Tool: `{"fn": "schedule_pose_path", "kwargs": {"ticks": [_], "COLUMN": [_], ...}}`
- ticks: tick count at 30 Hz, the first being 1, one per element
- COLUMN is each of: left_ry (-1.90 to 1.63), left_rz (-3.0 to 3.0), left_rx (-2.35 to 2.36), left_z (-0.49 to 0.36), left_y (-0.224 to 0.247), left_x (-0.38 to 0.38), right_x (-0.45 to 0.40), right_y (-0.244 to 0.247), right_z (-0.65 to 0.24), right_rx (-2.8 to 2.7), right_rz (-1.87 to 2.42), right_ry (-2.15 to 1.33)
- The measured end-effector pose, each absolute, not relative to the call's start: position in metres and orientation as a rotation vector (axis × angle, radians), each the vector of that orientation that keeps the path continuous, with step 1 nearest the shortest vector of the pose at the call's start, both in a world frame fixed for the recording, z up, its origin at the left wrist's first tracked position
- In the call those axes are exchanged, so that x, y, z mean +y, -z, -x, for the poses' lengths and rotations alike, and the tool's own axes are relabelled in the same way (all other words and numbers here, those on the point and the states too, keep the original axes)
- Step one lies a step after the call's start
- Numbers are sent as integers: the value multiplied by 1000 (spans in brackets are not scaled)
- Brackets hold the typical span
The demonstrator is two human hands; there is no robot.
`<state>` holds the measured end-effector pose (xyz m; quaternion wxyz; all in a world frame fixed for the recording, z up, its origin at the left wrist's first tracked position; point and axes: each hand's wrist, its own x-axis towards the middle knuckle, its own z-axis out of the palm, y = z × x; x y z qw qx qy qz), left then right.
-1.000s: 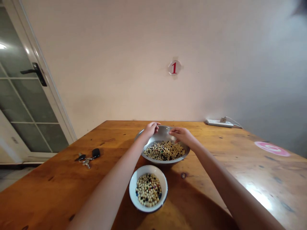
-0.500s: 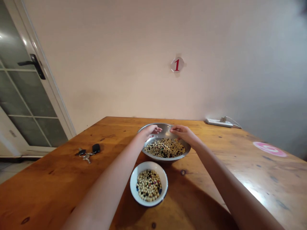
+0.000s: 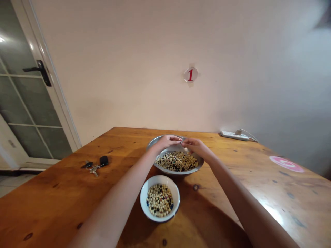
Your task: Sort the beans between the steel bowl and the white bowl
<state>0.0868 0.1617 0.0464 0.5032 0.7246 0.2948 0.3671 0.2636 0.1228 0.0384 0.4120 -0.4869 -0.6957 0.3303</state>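
Over the far part of a metal bowl point(image 3: 186, 171), my left hand point(image 3: 168, 141) and my right hand point(image 3: 194, 145) are close together, fingertips almost touching. The fingers of both are drawn together in a pinch; anything between them is too small to make out. Below them in the bowl lies a heap of small round beads point(image 3: 178, 161), mostly cream and black. Nearer to me, between my forearms, stands a white bowl point(image 3: 177, 199) with a dark rim edge. It holds larger cream beads point(image 3: 159, 199) mixed with black ones and a few blue and red.
A bunch of keys point(image 3: 94, 170) with a black fob lies on the wooden table point(image 3: 85, 196) at the left. At the back right is a white power strip point(image 3: 234, 135) with a plug and cable. A round pink sticker point(image 3: 286, 164) is on the table's right side.
My two hands have come closer together over the metal bowl, the left moving right. My left fingers, spread a little before, are now drawn together. The view has shifted slightly.
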Motion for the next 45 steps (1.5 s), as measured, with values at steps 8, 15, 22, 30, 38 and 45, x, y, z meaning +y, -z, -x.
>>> {"fn": "schedule_pose_path", "kwargs": {"ticks": [8,15,22,30,38,45], "left_ry": [-1048,-990,-942,-892,-940,-987], "left_rz": [-1784,-2148,-2082,-2106,-2111,-2079], "left_rx": [812,732,776,804,839,838], "left_z": [-83,-86,-87,-86,-86,-86], "left_y": [-46,-46,-48,-47,-47,-48], "left_x": [160,149,146,143,144,143], "right_x": [124,128,126,123,124,127], "right_y": [-39,-35,-35,-37,-37,-37], "right_z": [-265,-267,-267,-267,-268,-269], "right_rx": [-1790,-1991,-2000,-2028,-2001,-2017], "right_rz": [1180,1161,1151,1149,1132,1143], "right_ry": [-838,-766,-814,-810,-898,-808]}}
